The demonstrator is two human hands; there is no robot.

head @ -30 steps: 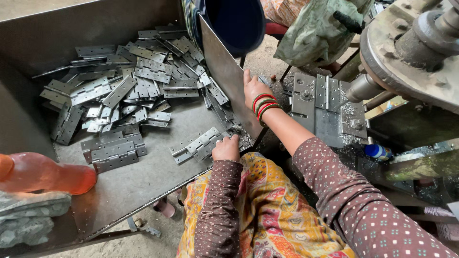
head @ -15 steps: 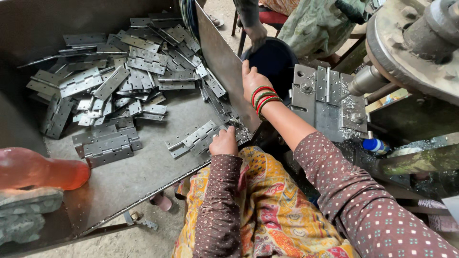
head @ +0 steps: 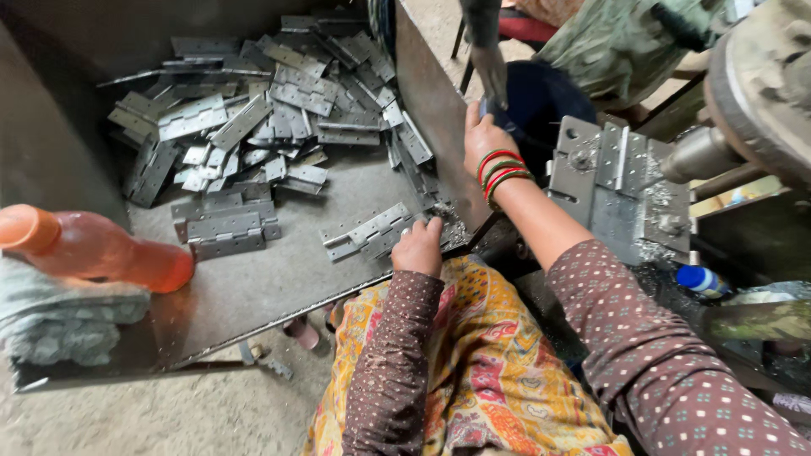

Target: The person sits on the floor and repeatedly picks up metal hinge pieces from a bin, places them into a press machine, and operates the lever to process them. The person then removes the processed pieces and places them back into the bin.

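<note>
The left hand [head: 418,247] is laid on a small stack of grey metal hinges [head: 369,232] in the metal tray [head: 279,283], its fingers curled over their near end; whether they are pinched cannot be told. At about one o'clock from it, across the tray wall, the right hand [head: 483,137] is stretched with fingers together toward a dark blue tub [head: 541,105]. At ten o'clock a hinge pile [head: 253,110] is heaped; at nine o'clock an orange bottle [head: 93,249] is seen.

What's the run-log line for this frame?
left hand: on metal hinges in tray | right hand: at blue bucket
</note>
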